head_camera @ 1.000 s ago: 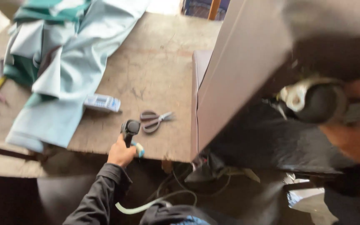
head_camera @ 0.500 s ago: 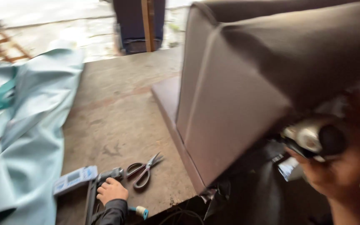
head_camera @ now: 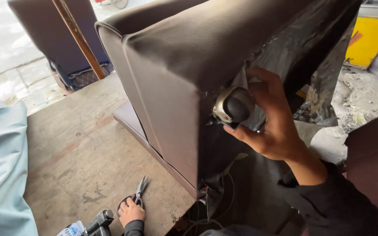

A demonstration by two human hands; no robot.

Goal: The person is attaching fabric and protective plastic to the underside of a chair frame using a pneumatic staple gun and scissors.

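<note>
Right hand (head_camera: 271, 126): raised at the underside of the upholstered seat, fingers (head_camera: 265, 81) curled around a caster wheel, the thumb below it, gripping it.
Caster wheel (head_camera: 234, 105): dark wheel in a shiny metal fork, fixed at the lower corner of the seat, where brown covering meets black lining.
Upholstered seat (head_camera: 171, 74): brown padded piece, tipped on its side, its lower edge resting on the tabletop and its base turned toward the person.
Black lining (head_camera: 311, 39): loose, wrinkled sheet hanging from the seat's base, behind the right hand.
Left hand (head_camera: 131, 213): low at the near edge of the tabletop, fingers closed on the handles of the scissors.
Scissors (head_camera: 139, 192): lying flat, blades pointing away from the person, just beside the seat's lower edge.
Staple gun (head_camera: 98, 223): black tool left of the left hand, close but apart.
Tabletop (head_camera: 75, 153): worn wooden board.
Pale blue fabric (head_camera: 1, 166): draped over the left end of the tabletop.
</note>
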